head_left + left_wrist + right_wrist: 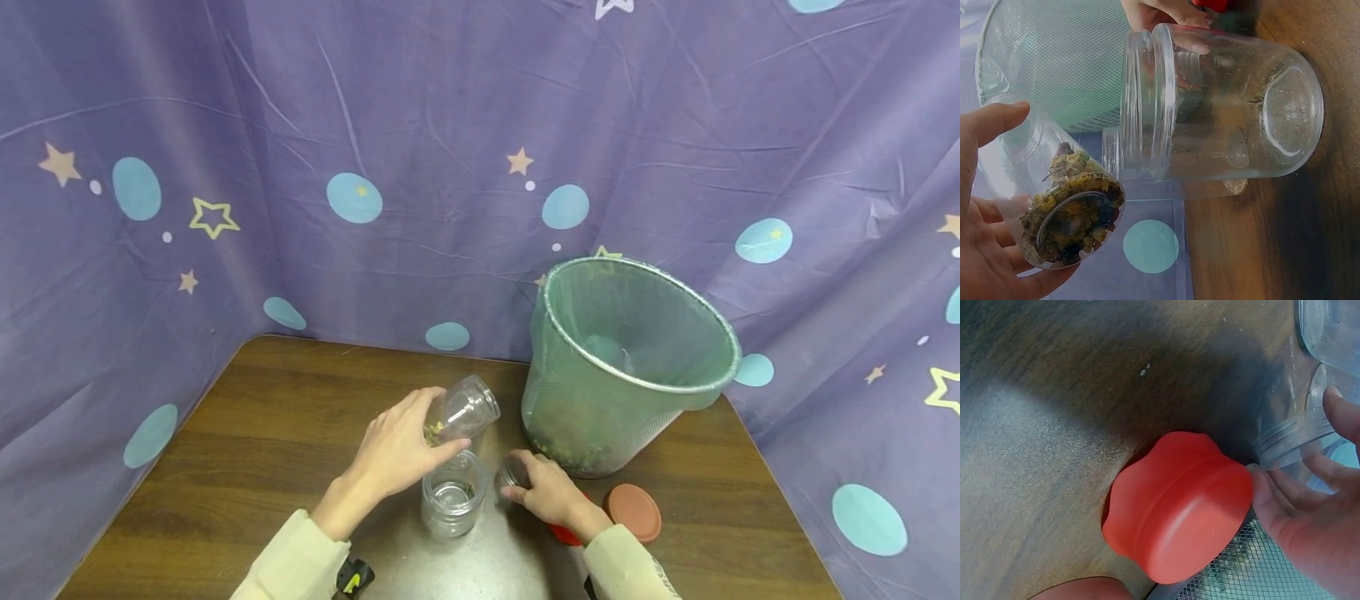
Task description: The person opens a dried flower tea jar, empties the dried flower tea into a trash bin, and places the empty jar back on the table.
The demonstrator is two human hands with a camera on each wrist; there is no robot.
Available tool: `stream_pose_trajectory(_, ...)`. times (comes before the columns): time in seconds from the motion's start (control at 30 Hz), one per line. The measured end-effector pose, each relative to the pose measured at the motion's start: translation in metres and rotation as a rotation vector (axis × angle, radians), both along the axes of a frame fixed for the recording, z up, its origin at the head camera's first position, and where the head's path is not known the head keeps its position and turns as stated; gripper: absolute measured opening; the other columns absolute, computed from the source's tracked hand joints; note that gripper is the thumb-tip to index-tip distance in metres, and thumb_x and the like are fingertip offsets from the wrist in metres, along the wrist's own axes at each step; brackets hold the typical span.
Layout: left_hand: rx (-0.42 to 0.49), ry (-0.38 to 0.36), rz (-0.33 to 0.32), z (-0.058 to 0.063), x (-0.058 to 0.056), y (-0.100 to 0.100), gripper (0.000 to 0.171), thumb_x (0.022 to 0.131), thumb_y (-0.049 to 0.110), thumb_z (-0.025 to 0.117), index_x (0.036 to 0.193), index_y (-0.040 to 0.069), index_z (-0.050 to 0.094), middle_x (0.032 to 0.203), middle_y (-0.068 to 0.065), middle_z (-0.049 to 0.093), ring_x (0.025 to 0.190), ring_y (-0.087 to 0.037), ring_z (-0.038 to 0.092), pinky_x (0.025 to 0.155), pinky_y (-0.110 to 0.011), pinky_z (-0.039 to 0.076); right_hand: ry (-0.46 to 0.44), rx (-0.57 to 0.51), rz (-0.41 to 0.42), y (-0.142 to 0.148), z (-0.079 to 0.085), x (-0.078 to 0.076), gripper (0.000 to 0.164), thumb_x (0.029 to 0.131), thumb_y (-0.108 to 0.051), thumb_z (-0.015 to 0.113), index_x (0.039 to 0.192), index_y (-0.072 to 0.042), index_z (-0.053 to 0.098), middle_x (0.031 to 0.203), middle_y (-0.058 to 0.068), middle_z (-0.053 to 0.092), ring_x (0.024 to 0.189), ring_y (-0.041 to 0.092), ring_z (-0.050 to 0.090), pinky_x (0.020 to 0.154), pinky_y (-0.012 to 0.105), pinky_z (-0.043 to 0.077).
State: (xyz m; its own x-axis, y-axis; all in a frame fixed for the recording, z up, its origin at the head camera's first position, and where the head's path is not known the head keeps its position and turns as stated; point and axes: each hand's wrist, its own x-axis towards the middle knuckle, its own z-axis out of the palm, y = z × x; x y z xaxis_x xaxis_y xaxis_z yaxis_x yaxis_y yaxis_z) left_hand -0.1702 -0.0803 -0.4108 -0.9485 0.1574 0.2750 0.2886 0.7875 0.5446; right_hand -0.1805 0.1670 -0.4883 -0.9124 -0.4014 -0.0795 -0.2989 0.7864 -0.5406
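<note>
My left hand (405,442) grips a small clear jar (467,406), tilted with its mouth up and to the right. Dried yellow flower bits (1075,219) lie in the bottom of this jar, seen best in the left wrist view. Below it a larger clear jar (452,500) stands upright on the table, a few dark specks inside. My right hand (551,492) holds a clear piece with a ridged rim (1294,440) low over the table; whether it is a lid or a jar neck, I cannot tell. Beside that hand lies a red scalloped lid (1179,506).
A mesh wastebasket (652,417) lined with a green bag stands at the back right, with plant bits at its bottom. A brownish-orange lid (634,510) lies in front of it. Another clear container (1235,186) shows partly behind the larger jar. Purple cloth (420,275) surrounds the wooden table (247,467).
</note>
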Motion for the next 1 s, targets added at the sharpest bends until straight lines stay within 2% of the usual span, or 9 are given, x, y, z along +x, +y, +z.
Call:
stream_pose_trajectory(0.2, 0.001, 0.013, -0.001, 0.001, 0.001, 0.000, 0.069, 0.076, 0.051, 0.077, 0.130, 0.014, 0.057, 0.125, -0.005, 0.067, 0.109, -0.028, 0.067, 0.088, -0.051, 0.054, 0.023, 0.014, -0.029, -0.002, -0.004, 0.000, 0.060, 0.086, -0.030, 0.074, 0.132, 0.002, 0.053, 0.122, 0.025, 0.063, 0.114, 0.049, 0.058, 0.097, 0.062, 0.045)
stream_pose_trajectory(0.43, -0.005, 0.017, 0.000, -0.001, 0.001, -0.001, 0.070, 0.076, 0.053, 0.077, 0.130, 0.013, 0.057, 0.126, -0.007, 0.067, 0.107, -0.029, 0.068, 0.087, -0.053, 0.054, 0.075, 0.077, -0.048, -0.007, -0.012, 0.003, 0.062, 0.083, -0.037, 0.076, 0.131, -0.004, 0.055, 0.117, 0.021, 0.061, 0.109, 0.045, 0.059, 0.085, 0.061, 0.051)
stream_pose_trajectory(0.7, -0.006, 0.030, -0.001, 0.000, 0.001, -0.001, 0.070, 0.075, 0.051, 0.078, 0.130, 0.013, 0.058, 0.124, -0.006, 0.067, 0.106, -0.028, 0.068, 0.085, -0.051, 0.055, 0.144, 0.139, -0.018, -0.008, -0.012, 0.007, 0.062, 0.079, -0.038, 0.079, 0.129, -0.008, 0.060, 0.114, 0.018, 0.059, 0.103, 0.042, 0.059, 0.073, 0.057, 0.054)
stream_pose_trajectory(1.0, -0.011, 0.020, 0.005, 0.000, 0.001, 0.000, 0.069, 0.075, 0.051, 0.078, 0.129, 0.013, 0.058, 0.123, -0.006, 0.068, 0.107, -0.028, 0.068, 0.086, -0.051, 0.054, 0.162, 0.182, 0.021, -0.008, -0.012, 0.007, 0.065, 0.071, -0.036, 0.085, 0.128, -0.014, 0.064, 0.109, 0.012, 0.058, 0.096, 0.035, 0.058, 0.066, 0.051, 0.054)
